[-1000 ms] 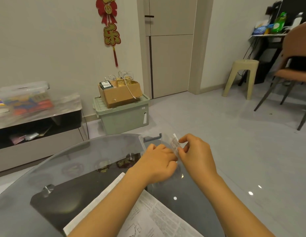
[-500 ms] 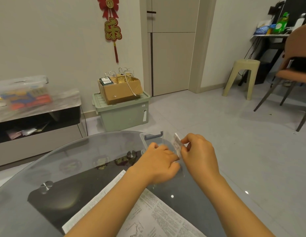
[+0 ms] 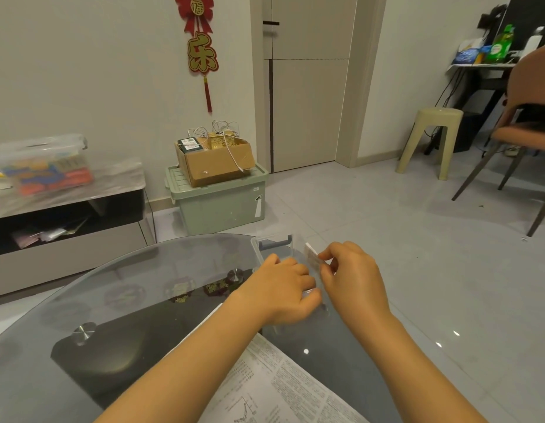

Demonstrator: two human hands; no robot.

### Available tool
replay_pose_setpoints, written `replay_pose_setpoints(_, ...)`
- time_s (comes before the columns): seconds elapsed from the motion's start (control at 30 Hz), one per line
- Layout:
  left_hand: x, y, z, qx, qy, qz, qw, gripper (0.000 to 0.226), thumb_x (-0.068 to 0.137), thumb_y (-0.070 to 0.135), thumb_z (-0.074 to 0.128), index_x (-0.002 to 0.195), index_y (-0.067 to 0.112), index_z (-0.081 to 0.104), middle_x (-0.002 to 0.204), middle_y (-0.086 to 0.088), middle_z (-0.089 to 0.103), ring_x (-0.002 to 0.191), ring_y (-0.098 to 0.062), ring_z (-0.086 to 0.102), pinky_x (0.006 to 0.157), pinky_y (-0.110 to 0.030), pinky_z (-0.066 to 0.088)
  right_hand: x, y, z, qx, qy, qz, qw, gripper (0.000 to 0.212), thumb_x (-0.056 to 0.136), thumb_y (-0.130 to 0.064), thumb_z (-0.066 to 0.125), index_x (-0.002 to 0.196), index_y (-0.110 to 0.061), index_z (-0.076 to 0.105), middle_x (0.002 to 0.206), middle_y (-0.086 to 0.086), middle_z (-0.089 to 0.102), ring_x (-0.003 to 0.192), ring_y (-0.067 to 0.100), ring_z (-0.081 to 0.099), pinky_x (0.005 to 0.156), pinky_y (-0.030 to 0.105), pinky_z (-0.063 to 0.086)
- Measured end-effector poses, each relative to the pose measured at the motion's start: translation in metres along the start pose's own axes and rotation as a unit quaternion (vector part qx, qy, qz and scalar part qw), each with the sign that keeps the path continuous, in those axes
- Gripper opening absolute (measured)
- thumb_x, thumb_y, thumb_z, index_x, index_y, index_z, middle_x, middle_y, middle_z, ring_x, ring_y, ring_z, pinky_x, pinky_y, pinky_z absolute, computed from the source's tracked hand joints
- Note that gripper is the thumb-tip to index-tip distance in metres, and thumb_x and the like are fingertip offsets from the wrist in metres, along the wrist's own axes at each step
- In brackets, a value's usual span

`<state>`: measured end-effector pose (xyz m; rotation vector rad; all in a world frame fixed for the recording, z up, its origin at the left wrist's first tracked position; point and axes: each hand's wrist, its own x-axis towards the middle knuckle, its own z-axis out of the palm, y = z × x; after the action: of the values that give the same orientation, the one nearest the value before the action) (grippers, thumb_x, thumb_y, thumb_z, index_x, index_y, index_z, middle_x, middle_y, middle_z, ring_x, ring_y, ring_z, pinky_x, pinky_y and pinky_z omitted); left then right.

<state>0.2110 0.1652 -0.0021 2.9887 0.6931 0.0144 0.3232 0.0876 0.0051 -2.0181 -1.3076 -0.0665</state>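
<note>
Head view shows the right hand (image 3: 353, 279) pinching a small white card (image 3: 311, 254) between thumb and forefinger, held over the far right edge of the glass table (image 3: 143, 285). The card is seen almost edge-on. Its long axis runs from upper left, away from the person, down to lower right into the fingers, so the free end points up and away towards the clear box (image 3: 265, 248). Its lower end is covered by the fingertips, and any print on it is too small to read. The left hand (image 3: 280, 291) lies just beside it, knuckles up, with its fingers curled down at the box. Something clear shows between its thumb and fingers, but I cannot tell whether it grips that or only rests there. The box's walls are transparent and hard to trace. Only its rim and grey latch (image 3: 275, 242) stand out, and the left hand hides its near part. A printed paper (image 3: 295, 389) lies on the table under the forearms, cut off by the bottom edge.
</note>
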Motion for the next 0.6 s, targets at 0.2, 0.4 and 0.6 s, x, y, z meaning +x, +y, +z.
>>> replay_pose_setpoints(0.2,-0.004,-0.005,-0.001,-0.01,0.013,0.009,1.0,0.051,0.084,0.038,0.014,0.081,0.013,0.058,0.084,0.0,0.061,0.086,-0.013,0.04,0.08,-0.029,0.023,0.005,-0.005,0.006,-0.054,-0.058,0.016,0.997,0.017,0.089,-0.012,0.05,0.093,-0.011,0.067,0.097,0.005,0.056,0.082,0.025,0.057,0.065,0.029,0.043)
replay_pose_setpoints(0.4,-0.005,-0.006,0.002,-0.045,0.031,0.005,0.998,0.068,0.073,0.046,0.001,0.087,0.015,0.06,0.086,-0.002,0.062,0.09,-0.014,0.043,0.085,-0.031,0.028,0.01,-0.011,0.003,-0.174,-0.125,0.026,0.976,0.019,0.087,-0.017,0.051,0.092,-0.019,0.07,0.101,0.0,0.056,0.083,0.021,0.059,0.062,0.026,0.038)
replay_pose_setpoints(0.6,-0.005,-0.009,0.004,-0.064,0.038,0.011,0.997,0.079,0.07,0.045,-0.002,0.105,0.021,0.064,0.093,-0.004,0.064,0.095,-0.014,0.046,0.087,-0.03,0.028,0.012,-0.006,-0.005,-0.126,-0.209,0.011,0.97,0.024,0.09,-0.014,0.045,0.093,-0.009,0.069,0.101,0.004,0.042,0.082,0.026,0.056,0.069,0.033,0.047)
